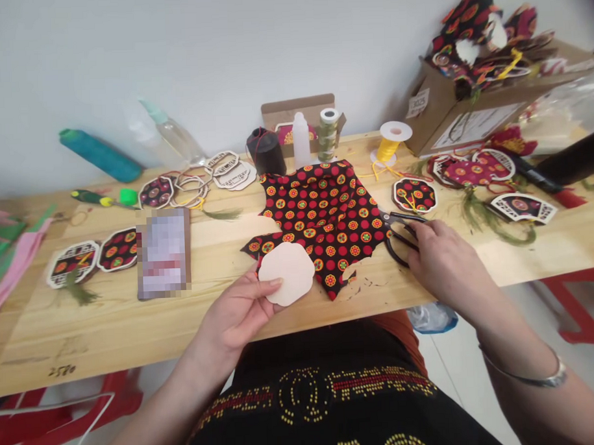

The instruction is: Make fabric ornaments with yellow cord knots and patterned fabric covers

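Observation:
My left hand pinches a cream, rounded eight-sided flat piece, thumb on top, near the table's front edge. Behind and beside that piece lies a black patterned cloth with red and yellow flower dots and ragged cut edges. To the right, my right hand has its fingers on the black handles of a pair of scissors. The blades point left at the cloth's right edge and are mostly hidden. Some small dark scraps lie below the cloth.
A phone and finished ornaments lie left. Along the wall stand a black thread cone, a white bottle and a yellow spool. At right are a full cardboard box and a fan-shaped ornament.

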The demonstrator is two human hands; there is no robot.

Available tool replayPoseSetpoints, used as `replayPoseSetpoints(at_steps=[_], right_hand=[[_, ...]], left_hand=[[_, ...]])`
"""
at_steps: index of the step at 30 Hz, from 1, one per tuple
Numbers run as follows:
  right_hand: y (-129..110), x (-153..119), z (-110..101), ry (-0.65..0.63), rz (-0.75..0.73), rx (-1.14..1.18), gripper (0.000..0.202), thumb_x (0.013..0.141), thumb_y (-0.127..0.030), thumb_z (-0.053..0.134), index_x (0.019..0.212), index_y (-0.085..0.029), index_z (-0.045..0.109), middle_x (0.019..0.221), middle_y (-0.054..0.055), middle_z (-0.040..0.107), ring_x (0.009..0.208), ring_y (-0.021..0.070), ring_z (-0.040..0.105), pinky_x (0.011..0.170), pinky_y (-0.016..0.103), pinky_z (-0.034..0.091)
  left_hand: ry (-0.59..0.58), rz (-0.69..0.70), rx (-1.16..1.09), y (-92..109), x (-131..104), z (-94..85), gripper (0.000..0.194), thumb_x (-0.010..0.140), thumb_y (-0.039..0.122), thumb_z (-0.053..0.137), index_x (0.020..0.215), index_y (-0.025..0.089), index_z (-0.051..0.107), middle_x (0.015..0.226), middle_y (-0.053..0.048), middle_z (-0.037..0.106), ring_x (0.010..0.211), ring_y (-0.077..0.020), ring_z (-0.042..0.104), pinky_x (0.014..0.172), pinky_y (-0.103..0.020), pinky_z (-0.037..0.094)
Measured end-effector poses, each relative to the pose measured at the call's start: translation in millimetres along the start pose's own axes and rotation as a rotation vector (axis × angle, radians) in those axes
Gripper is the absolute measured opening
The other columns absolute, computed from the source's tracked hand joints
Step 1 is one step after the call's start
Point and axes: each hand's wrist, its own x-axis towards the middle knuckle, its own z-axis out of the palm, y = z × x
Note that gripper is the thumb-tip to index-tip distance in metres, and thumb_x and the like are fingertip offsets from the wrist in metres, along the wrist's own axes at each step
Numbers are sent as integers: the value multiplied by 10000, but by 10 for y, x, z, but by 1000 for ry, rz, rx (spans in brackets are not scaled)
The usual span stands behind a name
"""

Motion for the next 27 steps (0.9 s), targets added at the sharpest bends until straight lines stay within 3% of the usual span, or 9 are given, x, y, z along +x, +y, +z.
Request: replayPoseSetpoints(at_steps=[5,9,12,16,21,27], right_hand=[[111,-45,-45,0,66,61,392,775,-146,493,1148,-67,584,967,163,597,793,277,621,693,371,494],[195,-94,-98,79,155,200,338,779,-237,534,1084,-121,622,922,136,600,744,255,605,645,367,480],[185,-125,-146,143,185,506,271,767,-351,590,950,-158,637,849,95,606,670,202,580,615,343,473],[115,-155,-197,113,156,906,264,780,-439,591,872,-191,593,751,45,612,647,172,573,577,306,463],[68,-133,-143,136,103,577,281,736,-354,598,916,-145,648,816,82,594,654,198,568,582,335,464],[-86,-91,33,122,113,270,319,786,-354,587,992,-120,658,924,128,614,778,266,609,668,373,497]], left_hand=[[18,-26,-36,28,16,0,619,696,-78,574,1264,167,552,1017,-110,732,959,-251,692,874,-332,559],[47,-29,-59,43,32,2,659,704,-96,535,1302,181,516,1034,-111,728,953,-246,695,876,-334,556],[43,-10,-67,41,49,3,678,715,-108,509,1318,203,495,1015,-98,733,919,-233,705,856,-327,566],[54,-1,-84,37,65,18,682,730,-112,494,1335,202,476,1013,-101,733,823,-202,723,832,-304,574],[126,6,-118,72,88,69,688,742,-123,474,1360,179,437,1045,-123,722,838,-215,721,854,-351,568],[142,43,-132,109,134,107,698,750,-125,457,1371,190,409,1115,-131,698,937,-253,699,867,-405,561]])
